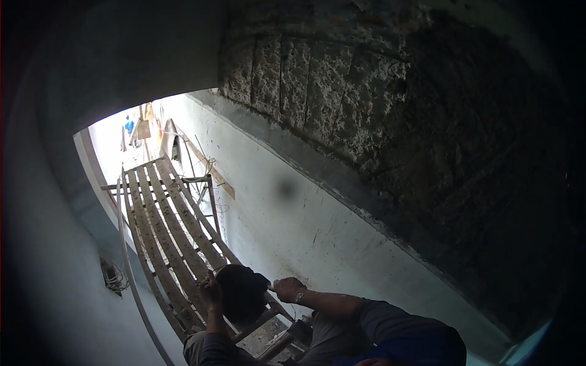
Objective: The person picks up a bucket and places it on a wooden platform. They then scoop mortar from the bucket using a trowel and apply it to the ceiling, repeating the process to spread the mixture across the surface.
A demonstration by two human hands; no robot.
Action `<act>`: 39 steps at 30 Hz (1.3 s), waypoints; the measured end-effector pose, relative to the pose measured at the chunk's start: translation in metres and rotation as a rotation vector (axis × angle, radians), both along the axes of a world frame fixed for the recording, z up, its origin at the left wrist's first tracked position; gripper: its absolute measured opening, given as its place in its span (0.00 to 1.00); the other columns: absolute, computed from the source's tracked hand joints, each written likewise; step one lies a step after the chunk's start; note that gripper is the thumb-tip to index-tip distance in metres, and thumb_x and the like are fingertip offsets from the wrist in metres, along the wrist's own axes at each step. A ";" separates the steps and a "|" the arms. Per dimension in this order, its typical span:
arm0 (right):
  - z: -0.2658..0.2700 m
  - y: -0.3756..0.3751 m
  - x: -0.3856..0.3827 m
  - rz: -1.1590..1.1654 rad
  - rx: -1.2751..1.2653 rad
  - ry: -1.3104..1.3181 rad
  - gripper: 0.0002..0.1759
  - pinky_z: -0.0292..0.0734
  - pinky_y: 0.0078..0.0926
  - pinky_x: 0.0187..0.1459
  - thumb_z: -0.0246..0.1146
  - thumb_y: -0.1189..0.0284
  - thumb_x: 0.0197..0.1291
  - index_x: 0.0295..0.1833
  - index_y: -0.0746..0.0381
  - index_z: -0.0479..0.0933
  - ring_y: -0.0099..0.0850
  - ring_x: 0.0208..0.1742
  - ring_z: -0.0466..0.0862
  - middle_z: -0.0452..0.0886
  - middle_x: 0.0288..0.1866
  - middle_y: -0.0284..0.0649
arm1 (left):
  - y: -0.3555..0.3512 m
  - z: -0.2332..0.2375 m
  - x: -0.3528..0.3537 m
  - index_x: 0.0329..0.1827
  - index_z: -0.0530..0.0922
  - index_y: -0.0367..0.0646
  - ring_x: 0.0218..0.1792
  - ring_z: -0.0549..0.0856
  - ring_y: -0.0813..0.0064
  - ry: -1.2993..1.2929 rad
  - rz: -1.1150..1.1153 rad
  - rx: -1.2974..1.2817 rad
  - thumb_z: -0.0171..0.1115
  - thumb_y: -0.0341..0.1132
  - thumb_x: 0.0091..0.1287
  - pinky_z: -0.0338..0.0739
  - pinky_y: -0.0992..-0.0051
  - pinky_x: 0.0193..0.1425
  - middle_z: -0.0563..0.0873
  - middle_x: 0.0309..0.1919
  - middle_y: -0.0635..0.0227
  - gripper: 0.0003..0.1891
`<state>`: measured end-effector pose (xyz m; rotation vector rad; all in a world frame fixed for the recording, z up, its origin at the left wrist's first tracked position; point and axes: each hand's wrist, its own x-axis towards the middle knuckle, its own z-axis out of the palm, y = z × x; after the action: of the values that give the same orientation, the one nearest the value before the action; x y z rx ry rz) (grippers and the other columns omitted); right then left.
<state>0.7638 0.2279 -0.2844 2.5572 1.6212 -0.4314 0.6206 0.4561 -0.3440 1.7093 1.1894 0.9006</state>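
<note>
My left hand [210,290] is closed at the left edge of a dark, rounded board [243,297], which looks like a plasterer's hawk; shadow hides its surface. On the other side, my right hand [289,289], with a band at the wrist, grips the short pale handle of what looks like a trowel [271,287]. Its dark blade merges with the board's right edge, so whether they touch cannot be told. Both hands are over the near end of a slatted wooden platform [174,219].
Overhead is a sloping ceiling with rough, patchy plaster [317,91] and a darker smooth area [464,122]. A white wall [274,195] runs along the right. Beside the platform's left edge stands a long pole [131,274]. Loose wires [115,277] hang from a wall opening.
</note>
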 end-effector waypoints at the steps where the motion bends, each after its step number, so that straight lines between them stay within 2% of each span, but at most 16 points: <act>1: -0.006 0.003 -0.001 -0.007 -0.010 -0.014 0.18 0.78 0.43 0.42 0.53 0.68 0.58 0.55 0.52 0.74 0.45 0.43 0.83 0.80 0.42 0.45 | -0.001 0.000 0.000 0.19 0.76 0.35 0.20 0.78 0.59 -0.013 -0.037 -0.028 0.50 0.49 0.69 0.67 0.62 0.28 0.78 0.16 0.54 0.27; 5: -0.039 0.039 -0.029 0.038 -0.034 -0.026 0.14 0.80 0.42 0.36 0.55 0.70 0.54 0.47 0.58 0.75 0.44 0.37 0.84 0.82 0.37 0.45 | -0.014 -0.010 0.004 0.19 0.76 0.36 0.21 0.79 0.64 0.004 -0.029 0.206 0.53 0.49 0.68 0.68 0.64 0.29 0.79 0.17 0.54 0.26; 9: -0.048 0.019 -0.035 0.360 0.021 0.130 0.17 0.79 0.40 0.40 0.58 0.65 0.52 0.49 0.55 0.75 0.41 0.39 0.84 0.82 0.39 0.44 | -0.014 -0.014 0.000 0.20 0.79 0.37 0.20 0.78 0.75 0.050 -0.045 0.176 0.56 0.49 0.67 0.69 0.67 0.29 0.80 0.16 0.57 0.24; 12: 0.003 0.013 -0.015 0.205 -0.145 0.184 0.18 0.77 0.42 0.41 0.58 0.57 0.52 0.46 0.54 0.78 0.42 0.37 0.83 0.82 0.36 0.46 | -0.001 -0.032 -0.006 0.39 0.78 0.40 0.21 0.80 0.69 0.242 -0.121 0.648 0.53 0.39 0.67 0.72 0.66 0.28 0.81 0.19 0.59 0.11; 14: -0.025 0.005 0.016 0.167 -0.028 0.025 0.13 0.77 0.44 0.38 0.54 0.68 0.52 0.42 0.56 0.79 0.42 0.35 0.84 0.82 0.35 0.45 | 0.003 -0.031 -0.011 0.51 0.78 0.43 0.21 0.81 0.65 0.373 -0.151 0.821 0.50 0.32 0.67 0.75 0.66 0.28 0.82 0.21 0.61 0.13; 16: -0.021 0.016 0.022 0.094 0.104 -0.095 0.11 0.79 0.43 0.36 0.52 0.71 0.54 0.38 0.60 0.77 0.40 0.34 0.84 0.82 0.33 0.47 | 0.010 -0.041 -0.008 0.50 0.78 0.44 0.23 0.82 0.62 0.287 -0.129 0.852 0.50 0.32 0.67 0.76 0.65 0.29 0.83 0.24 0.59 0.12; 17: -0.017 0.030 0.019 0.035 0.075 -0.118 0.10 0.79 0.40 0.35 0.51 0.72 0.55 0.37 0.60 0.77 0.40 0.34 0.84 0.82 0.33 0.48 | 0.007 -0.038 -0.007 0.47 0.79 0.44 0.21 0.80 0.67 0.400 -0.123 0.757 0.50 0.34 0.69 0.74 0.70 0.29 0.82 0.22 0.61 0.10; 19: 0.004 0.057 -0.008 0.043 0.072 -0.081 0.08 0.80 0.38 0.36 0.54 0.70 0.54 0.37 0.61 0.75 0.41 0.34 0.85 0.82 0.33 0.48 | -0.011 0.012 -0.005 0.29 0.79 0.40 0.19 0.72 0.75 -0.047 -0.099 0.192 0.53 0.40 0.70 0.67 0.72 0.28 0.77 0.16 0.64 0.16; 20: -0.041 0.067 -0.009 0.113 0.109 -0.106 0.07 0.81 0.36 0.35 0.55 0.71 0.53 0.37 0.59 0.75 0.39 0.36 0.85 0.82 0.33 0.45 | -0.015 0.023 -0.005 0.23 0.78 0.38 0.18 0.70 0.77 -0.115 -0.037 -0.053 0.54 0.42 0.69 0.65 0.73 0.27 0.75 0.14 0.65 0.19; 26: 0.000 0.049 -0.026 0.523 0.140 -0.133 0.06 0.81 0.34 0.32 0.56 0.75 0.50 0.34 0.63 0.76 0.40 0.32 0.84 0.80 0.30 0.47 | -0.003 0.013 -0.013 0.17 0.74 0.35 0.20 0.66 0.80 -0.133 -0.009 -0.145 0.55 0.43 0.69 0.62 0.72 0.26 0.69 0.12 0.66 0.23; 30: 0.019 0.041 -0.002 0.199 0.130 -0.112 0.07 0.81 0.36 0.34 0.55 0.74 0.54 0.36 0.63 0.76 0.40 0.33 0.84 0.81 0.32 0.46 | -0.011 0.016 -0.006 0.16 0.72 0.37 0.18 0.64 0.79 -0.178 0.076 -0.059 0.55 0.45 0.69 0.61 0.72 0.25 0.66 0.11 0.70 0.25; 31: 0.032 0.044 -0.005 0.141 0.037 -0.118 0.15 0.81 0.33 0.36 0.54 0.75 0.55 0.48 0.52 0.79 0.35 0.38 0.84 0.81 0.36 0.41 | -0.008 0.017 -0.007 0.15 0.72 0.37 0.18 0.64 0.79 -0.175 0.098 -0.078 0.55 0.46 0.69 0.60 0.71 0.25 0.66 0.11 0.71 0.25; 34: 0.002 0.044 -0.013 0.036 -0.287 -0.058 0.12 0.80 0.35 0.44 0.55 0.73 0.56 0.44 0.58 0.80 0.38 0.45 0.84 0.82 0.44 0.44 | -0.006 0.042 -0.017 0.16 0.72 0.37 0.19 0.64 0.78 -0.090 0.062 -0.133 0.56 0.47 0.68 0.61 0.72 0.25 0.67 0.12 0.71 0.25; 36: -0.012 0.043 -0.028 0.074 -0.404 0.096 0.19 0.80 0.37 0.43 0.59 0.72 0.49 0.50 0.59 0.77 0.44 0.41 0.83 0.82 0.39 0.48 | -0.005 0.016 -0.013 0.15 0.72 0.38 0.19 0.65 0.79 -0.127 0.096 -0.133 0.57 0.47 0.68 0.62 0.72 0.25 0.67 0.12 0.71 0.25; 37: -0.080 0.033 -0.018 0.034 -0.340 0.190 0.22 0.79 0.39 0.44 0.60 0.71 0.45 0.50 0.60 0.77 0.46 0.42 0.83 0.83 0.39 0.49 | -0.012 0.012 -0.011 0.15 0.72 0.38 0.19 0.64 0.79 -0.147 0.130 -0.109 0.57 0.47 0.68 0.62 0.72 0.25 0.67 0.12 0.71 0.25; 39: -0.067 0.033 -0.032 -0.037 -0.367 0.459 0.21 0.79 0.37 0.36 0.57 0.69 0.45 0.47 0.66 0.77 0.43 0.34 0.83 0.81 0.31 0.52 | -0.007 0.013 -0.012 0.14 0.72 0.38 0.18 0.64 0.80 -0.167 0.077 -0.195 0.57 0.47 0.68 0.62 0.73 0.26 0.67 0.12 0.71 0.26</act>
<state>0.7323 0.2611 -0.3509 2.3177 1.4315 -1.2668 0.6081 0.4490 -0.3311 1.4140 1.1952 0.9232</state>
